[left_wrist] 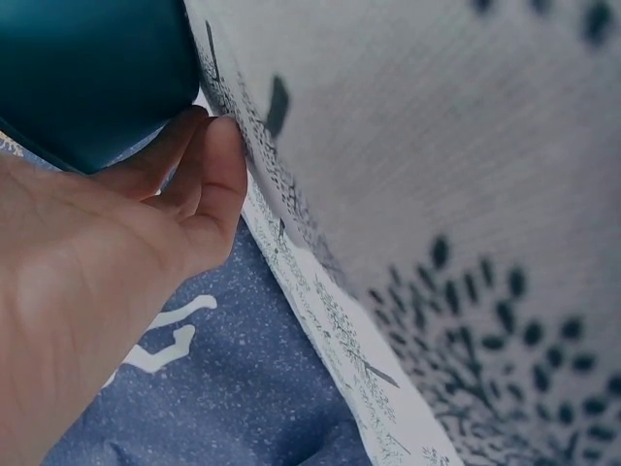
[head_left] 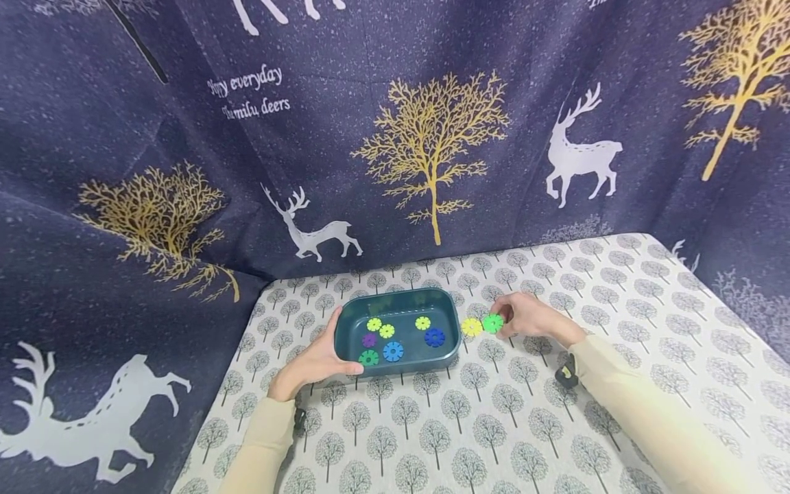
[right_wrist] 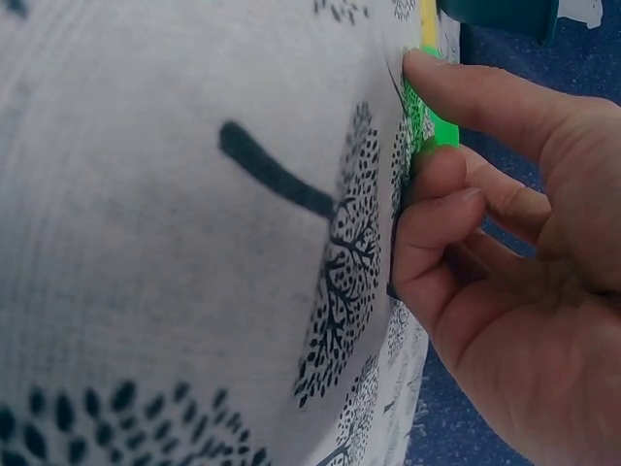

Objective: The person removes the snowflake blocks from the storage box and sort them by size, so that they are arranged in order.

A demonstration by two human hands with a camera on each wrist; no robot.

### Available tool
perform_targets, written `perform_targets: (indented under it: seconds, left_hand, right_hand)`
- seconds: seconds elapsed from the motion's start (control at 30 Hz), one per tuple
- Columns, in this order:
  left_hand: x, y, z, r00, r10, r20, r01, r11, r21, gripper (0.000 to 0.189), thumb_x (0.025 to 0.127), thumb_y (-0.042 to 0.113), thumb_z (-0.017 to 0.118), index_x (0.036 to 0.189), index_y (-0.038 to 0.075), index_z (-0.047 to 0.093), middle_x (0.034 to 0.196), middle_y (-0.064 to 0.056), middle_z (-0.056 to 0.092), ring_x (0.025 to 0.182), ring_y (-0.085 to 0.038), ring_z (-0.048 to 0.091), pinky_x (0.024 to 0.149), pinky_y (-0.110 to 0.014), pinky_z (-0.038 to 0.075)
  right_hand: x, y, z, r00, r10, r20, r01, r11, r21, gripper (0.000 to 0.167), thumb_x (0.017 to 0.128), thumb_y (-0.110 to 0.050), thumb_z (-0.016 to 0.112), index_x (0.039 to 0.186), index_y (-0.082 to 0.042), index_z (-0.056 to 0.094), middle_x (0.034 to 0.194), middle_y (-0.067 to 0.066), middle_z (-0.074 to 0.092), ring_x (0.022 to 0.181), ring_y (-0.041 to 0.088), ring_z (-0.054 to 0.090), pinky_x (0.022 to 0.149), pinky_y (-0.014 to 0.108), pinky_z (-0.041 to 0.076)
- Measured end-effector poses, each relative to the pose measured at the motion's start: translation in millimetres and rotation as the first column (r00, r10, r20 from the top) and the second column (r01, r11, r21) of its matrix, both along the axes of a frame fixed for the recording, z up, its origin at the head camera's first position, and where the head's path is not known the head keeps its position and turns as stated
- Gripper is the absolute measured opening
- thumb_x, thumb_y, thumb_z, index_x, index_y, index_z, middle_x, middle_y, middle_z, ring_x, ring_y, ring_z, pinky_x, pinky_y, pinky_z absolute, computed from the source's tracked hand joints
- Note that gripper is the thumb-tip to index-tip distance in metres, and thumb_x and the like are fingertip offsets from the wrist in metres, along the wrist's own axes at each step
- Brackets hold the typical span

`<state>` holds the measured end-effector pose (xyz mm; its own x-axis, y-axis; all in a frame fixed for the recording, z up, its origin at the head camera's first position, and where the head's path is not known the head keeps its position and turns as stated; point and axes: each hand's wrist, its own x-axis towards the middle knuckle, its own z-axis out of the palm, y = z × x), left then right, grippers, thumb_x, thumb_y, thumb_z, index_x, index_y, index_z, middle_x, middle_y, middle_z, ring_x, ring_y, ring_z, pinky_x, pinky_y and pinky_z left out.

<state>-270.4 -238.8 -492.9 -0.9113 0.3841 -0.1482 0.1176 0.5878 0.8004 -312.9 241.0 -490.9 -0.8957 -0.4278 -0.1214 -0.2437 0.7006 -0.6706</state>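
A dark teal plastic tray stands on the table with several notched plastic discs in it, among them a dark blue disc, a light blue disc and a purple disc. My left hand holds the tray's left end, thumb along the near rim; the left wrist view shows its fingers low against the tray. Just right of the tray, my right hand pinches a green notched disc between thumb and fingers. A yellow notched disc lies edge to edge with the green one, beside the tray wall.
The table wears a white cloth printed with grey trees. Behind it and to the left hangs a dark blue curtain with deer and golden trees. Dark bands sit on both wrists.
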Motion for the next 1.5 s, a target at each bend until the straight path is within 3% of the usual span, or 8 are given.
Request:
perform_targets:
  seconds: [0.47,0.67,0.83,1.0,1.27,1.5]
  left_hand:
    - [-1.7,0.6,-2.9,0.999,-0.023,-0.033,0.023,1.000,0.016,0.151,0.076,0.027,0.100,0.175,0.013,-0.014,0.176,-0.034,0.027,0.160,-0.057,0.034,0.130,-0.077,0.026]
    - [-1.5,1.7,-2.3,1.000,-0.010,-0.017,0.010,1.000,0.021,0.151,0.076,0.028,0.100,0.174,0.010,-0.014,0.178,-0.033,0.023,0.162,-0.056,0.030,0.132,-0.076,0.022]
    - [-1.7,1.3,-1.7,1.000,-0.001,-0.008,0.001,1.000,-0.005,0.152,0.077,0.032,0.100,0.174,0.011,-0.015,0.178,-0.033,0.022,0.163,-0.056,0.028,0.132,-0.075,0.024]
    - [-0.4,-0.4,-1.3,1.000,-0.006,-0.013,0.006,1.000,0.015,0.150,0.077,0.028,0.099,0.175,0.013,-0.014,0.177,-0.033,0.027,0.161,-0.057,0.033,0.131,-0.076,0.025]
    - [0.9,-1.0,0.8,1.000,0.010,-0.005,-0.010,1.000,0.010,0.151,0.077,0.027,0.099,0.175,0.012,-0.015,0.179,-0.032,0.021,0.163,-0.055,0.028,0.132,-0.075,0.023]
    - [1.5,1.9,3.7,0.999,0.030,0.017,-0.029,0.999,-0.039,0.151,0.077,0.033,0.099,0.175,0.013,-0.015,0.179,-0.033,0.020,0.165,-0.055,0.025,0.132,-0.075,0.023]
  right_hand:
    - [1.3,-0.8,-1.7,1.000,-0.009,-0.005,0.009,1.000,0.021,0.046,0.081,-0.014,0.092,0.121,-0.002,0.074,0.110,0.012,0.075,0.102,0.023,0.068,0.100,0.049,0.061]
    - [-0.2,0.6,-4.7,0.999,-0.013,-0.032,0.014,0.999,0.037,0.042,0.081,-0.015,0.092,0.117,-0.004,0.075,0.109,0.011,0.075,0.101,0.023,0.068,0.099,0.051,0.060]
    - [0.1,0.1,-3.1,0.999,-0.010,-0.039,0.011,1.000,0.027,0.042,0.081,-0.016,0.093,0.117,-0.004,0.075,0.107,0.010,0.075,0.099,0.022,0.067,0.095,0.047,0.061]
    - [0.6,-5.8,2.5,0.997,-0.019,-0.081,0.017,1.000,-0.021,0.051,0.085,-0.017,0.091,0.128,0.002,0.071,0.107,0.013,0.075,0.095,0.021,0.068,0.084,0.036,0.061]
    - [4.7,-27.9,22.9,0.983,-0.030,-0.179,0.014,0.996,-0.093,0.045,0.088,-0.015,0.086,0.127,0.003,0.072,0.100,0.007,0.074,0.082,0.013,0.066,0.072,0.025,0.054]
    - [9.4,-53.2,32.0,0.990,0.006,-0.139,-0.030,0.985,-0.172,0.045,0.089,-0.011,0.087,0.128,0.004,0.072,0.100,0.009,0.072,0.079,0.012,0.062,0.065,0.022,0.053]
